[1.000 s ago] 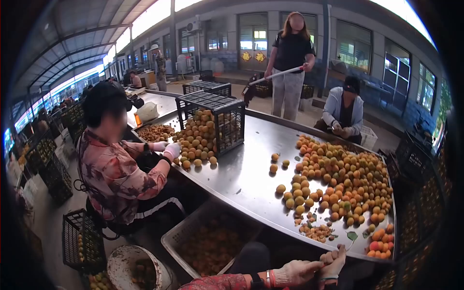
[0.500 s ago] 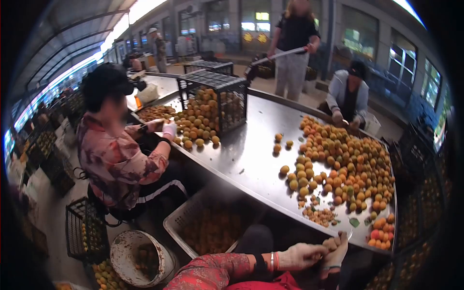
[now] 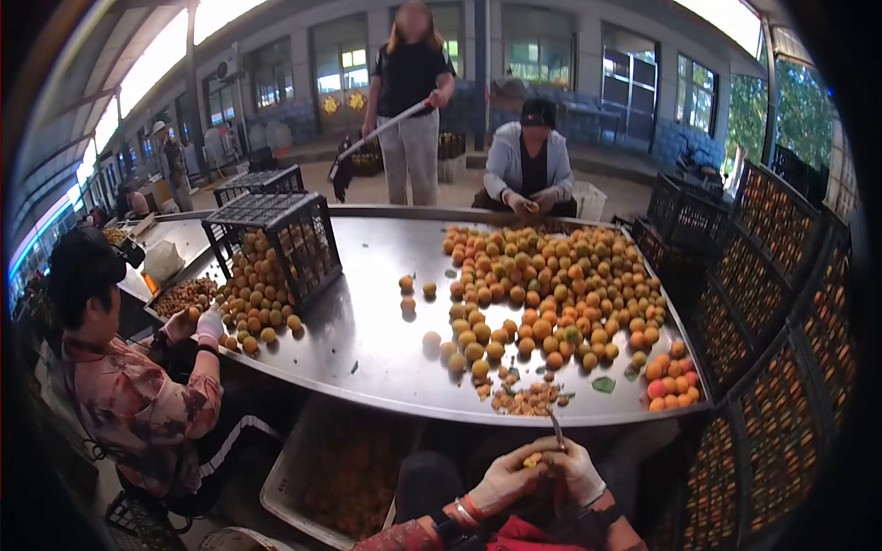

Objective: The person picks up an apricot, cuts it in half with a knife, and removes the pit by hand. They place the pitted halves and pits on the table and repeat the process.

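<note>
My left hand [image 3: 501, 482], in a white glove, is closed around an apricot [image 3: 532, 460], of which only a small yellow-orange part shows between the fingers. Right against it, my right hand [image 3: 581, 476], also gloved, is closed on a small knife [image 3: 558, 430] whose thin blade points up toward the table edge. Just beyond my hands lies a heap of torn apricot pieces or pits [image 3: 528, 400]. Behind that heap spreads a large pile of whole apricots [image 3: 570, 294]. A small group of redder apricots [image 3: 671, 381] sits at the right corner.
The metal table [image 3: 367, 340] has a raised rim. A tipped black crate [image 3: 276, 211] spills apricots on its left. Co-workers sit at the left [image 3: 138, 386] and far side [image 3: 528, 165]; another person stands holding a pole [image 3: 395, 122]. A white crate [image 3: 276, 487] stands below; stacked crates [image 3: 772, 367] rise at right.
My view has swung to the right, bringing the stacked crates into sight. My hands are still together, and the yellow-orange fruit between them now shows. The seated co-worker opposite has lifted their hands slightly.
</note>
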A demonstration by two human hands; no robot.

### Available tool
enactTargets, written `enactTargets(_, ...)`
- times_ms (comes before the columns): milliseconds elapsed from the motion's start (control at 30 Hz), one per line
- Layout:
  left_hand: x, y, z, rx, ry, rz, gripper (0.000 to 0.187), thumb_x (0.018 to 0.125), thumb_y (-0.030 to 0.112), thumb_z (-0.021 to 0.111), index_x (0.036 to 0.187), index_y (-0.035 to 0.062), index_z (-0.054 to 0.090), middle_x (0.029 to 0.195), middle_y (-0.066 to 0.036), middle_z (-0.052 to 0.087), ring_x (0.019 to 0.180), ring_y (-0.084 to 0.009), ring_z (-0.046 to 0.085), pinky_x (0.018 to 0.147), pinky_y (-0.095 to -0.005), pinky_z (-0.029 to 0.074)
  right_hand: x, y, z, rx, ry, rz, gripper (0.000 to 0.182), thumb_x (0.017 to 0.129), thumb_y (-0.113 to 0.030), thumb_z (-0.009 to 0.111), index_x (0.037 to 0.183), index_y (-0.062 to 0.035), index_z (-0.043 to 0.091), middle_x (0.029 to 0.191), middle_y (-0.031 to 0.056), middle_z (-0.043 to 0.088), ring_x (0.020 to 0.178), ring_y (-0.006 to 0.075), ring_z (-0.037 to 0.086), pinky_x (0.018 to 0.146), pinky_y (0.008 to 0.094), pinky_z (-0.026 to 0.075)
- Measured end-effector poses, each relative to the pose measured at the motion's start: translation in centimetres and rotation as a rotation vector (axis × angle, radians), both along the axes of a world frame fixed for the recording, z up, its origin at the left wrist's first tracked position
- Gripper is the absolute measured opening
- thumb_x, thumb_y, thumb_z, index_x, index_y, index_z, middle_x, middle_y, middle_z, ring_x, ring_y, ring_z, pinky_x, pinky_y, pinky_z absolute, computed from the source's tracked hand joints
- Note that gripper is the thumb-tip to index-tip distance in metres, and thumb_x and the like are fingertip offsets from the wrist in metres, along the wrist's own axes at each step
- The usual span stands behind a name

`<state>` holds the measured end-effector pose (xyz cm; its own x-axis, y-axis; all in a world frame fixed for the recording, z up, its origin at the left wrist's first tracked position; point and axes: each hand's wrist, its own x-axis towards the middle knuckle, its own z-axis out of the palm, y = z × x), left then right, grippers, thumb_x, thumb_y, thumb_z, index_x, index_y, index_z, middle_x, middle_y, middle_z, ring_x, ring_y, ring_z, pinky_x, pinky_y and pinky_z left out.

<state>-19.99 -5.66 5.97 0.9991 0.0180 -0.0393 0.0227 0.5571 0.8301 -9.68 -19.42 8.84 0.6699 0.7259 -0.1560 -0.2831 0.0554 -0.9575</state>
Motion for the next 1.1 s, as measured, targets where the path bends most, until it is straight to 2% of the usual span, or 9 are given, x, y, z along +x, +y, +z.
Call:
enactTargets(100,0.4,-0.3,0.3,0.111,-0.105,0.024,0.048,0.093,0.016,0.065,0.139,0.0084,0.052,0.114,-0.002,0.062,0.103,-0.0094,0.059,0.087,-0.023,0.048,-0.4,-0.6,0.6,0.002,0.122,-0.006,0.024,0.085,-0.009,0.065,0.106,0.003,0.064,0.093,0.009,0.07,0.08,0.0137,0.066,0.071,0.0211,0.05)
enactTargets(133,0.2,-0.3,0.6,0.107,-0.096,0.022,0.048,0.093,0.016,0.065,0.139,0.0084,0.052,0.114,-0.002,0.062,0.103,-0.0094,0.059,0.087,-0.023,0.048,-0.6,-0.7,1.0,0.015,0.101,-0.042,0.024,0.085,-0.009,0.066,0.105,0.0031,0.064,0.092,0.0088,0.07,0.079,0.0137,0.066,0.07,0.022,0.051)
enactTargets(200,0.3,0.0,1.3,0.802,-0.278,0.272,0.049,0.089,0.015,0.069,0.136,0.0119,0.054,0.107,-0.008,0.065,0.095,-0.0161,0.065,0.082,-0.0264,0.052,-0.6,-0.8,1.2,0.061,0.06,-0.111,0.023,0.084,-0.007,0.068,0.104,0.0035,0.063,0.089,0.0081,0.07,0.077,0.0138,0.067,0.071,0.024,0.052)
enactTargets(233,0.4,0.1,1.5,0.803,-0.274,0.269,0.049,0.089,0.015,0.069,0.136,0.0119,0.054,0.107,-0.008,0.065,0.095,-0.0161,0.065,0.082,-0.0264,0.052,-0.5,-0.8,1.2,0.062,0.066,-0.113,0.023,0.084,-0.007,0.068,0.104,0.0035,0.063,0.089,0.0081,0.07,0.077,0.0138,0.067,0.071,0.024,0.052)
enactTargets(300,-0.2,-0.5,1.3,1.122,-0.162,0.312,0.044,0.085,0.013,0.071,0.127,0.0128,0.059,0.098,-0.012,0.066,0.087,-0.0251,0.068,0.076,-0.0298,0.054,-1.0,-1.4,0.8,-0.001,-0.136,-0.126,0.025,0.081,-0.001,0.069,0.105,0.0032,0.062,0.091,0.0076,0.069,0.082,0.0119,0.065,0.074,0.0236,0.052)
enactTargets(333,0.8,0.3,1.1,1.207,-0.346,0.442,0.036,0.083,0.011,0.071,0.117,0.0107,0.062,0.093,-0.012,0.067,0.082,-0.0302,0.068,0.071,-0.0333,0.056,0.1,-0.7,-0.1,0.008,-0.38,-0.107,0.026,0.08,0.002,0.069,0.104,0.0024,0.062,0.092,0.0065,0.067,0.087,0.0103,0.063,0.075,0.0232,0.051)
enactTargets(533,0.4,0.0,1.1,0.885,-0.097,0.318,0.031,0.082,0.007,0.068,0.113,0.0064,0.061,0.094,-0.012,0.069,0.089,-0.0187,0.07,0.078,-0.0306,0.055,-1.0,-0.6,0.4,-0.021,-0.244,-0.089,0.022,0.084,0.001,0.068,0.104,-0.0017,0.059,0.085,0.001,0.061,0.07,0.0049,0.057,0.058,0.0203,0.047)
enactTargets(767,0.7,-0.8,0.4,0.341,0.132,0.295,0.025,0.085,0.001,0.062,0.11,0.0032,0.062,0.094,-0.002,0.064,0.081,-0.0073,0.058,0.07,-0.022,0.049,-1.4,-0.1,0.1,-0.097,-0.201,-0.168,0.014,0.086,-0.001,0.065,0.1,-0.0016,0.062,0.081,0.0007,0.062,0.067,0.0039,0.055,0.056,0.0197,0.044)
enactTargets(1100,0.3,-1.5,-0.8,0.417,0.0,0.387,0.023,0.088,0.001,0.061,0.111,0.0007,0.06,0.097,-0.005,0.065,0.081,-0.0088,0.06,0.071,-0.0228,0.05,-1.6,-0.1,-1.8,0.014,-0.198,-0.281,0.017,0.083,0.003,0.062,0.1,-0.0015,0.062,0.088,0.0047,0.068,0.07,0.0087,0.061,0.061,0.021,0.049)
